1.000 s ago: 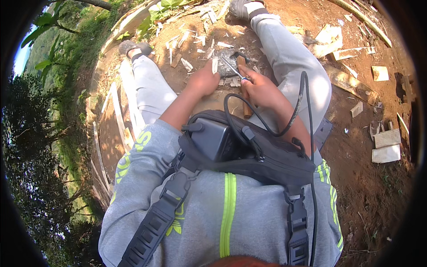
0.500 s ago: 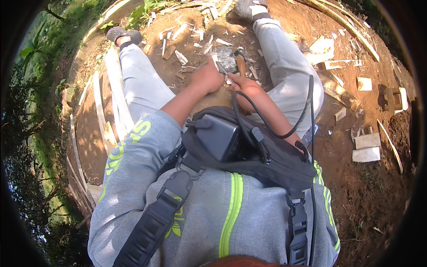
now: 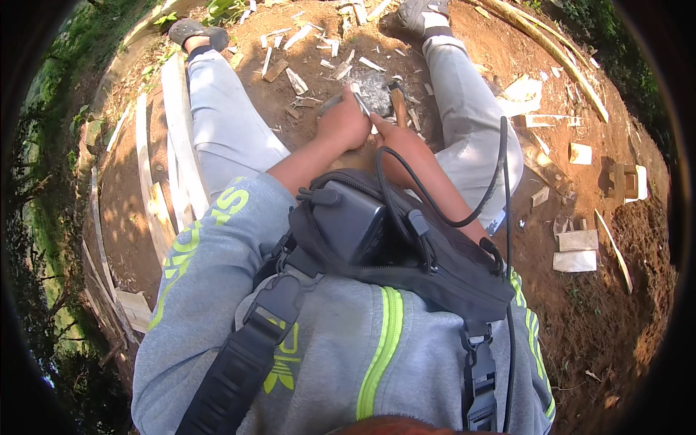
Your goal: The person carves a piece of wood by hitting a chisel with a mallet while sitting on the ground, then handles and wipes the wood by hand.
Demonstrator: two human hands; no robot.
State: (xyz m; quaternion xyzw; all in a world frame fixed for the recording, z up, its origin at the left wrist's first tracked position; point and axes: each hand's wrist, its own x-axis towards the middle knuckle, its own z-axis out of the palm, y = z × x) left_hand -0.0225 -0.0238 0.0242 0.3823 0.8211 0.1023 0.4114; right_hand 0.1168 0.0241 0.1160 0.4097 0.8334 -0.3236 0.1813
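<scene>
My left hand is closed round a small piece of pale wood, whose tip pokes out above the fist. Close beside it on the right, my right hand is closed on a knife; its thin blade slants up and left against the wood. The knife's handle is hidden in the fingers. Just beyond my right hand, a tool with a brown wooden handle rests by a greyish patch on the ground. Both hands are low between my spread legs.
Wood chips litter the brown soil ahead. Long planks lie beside my left leg. Several wood blocks are on the right, and a long pole lies far right. A black bag with a cable hangs at my chest.
The view has shifted slightly, so the ground and legs sit a little differently. The knife blade lies at a slightly different angle by the wood; both hands keep their hold.
</scene>
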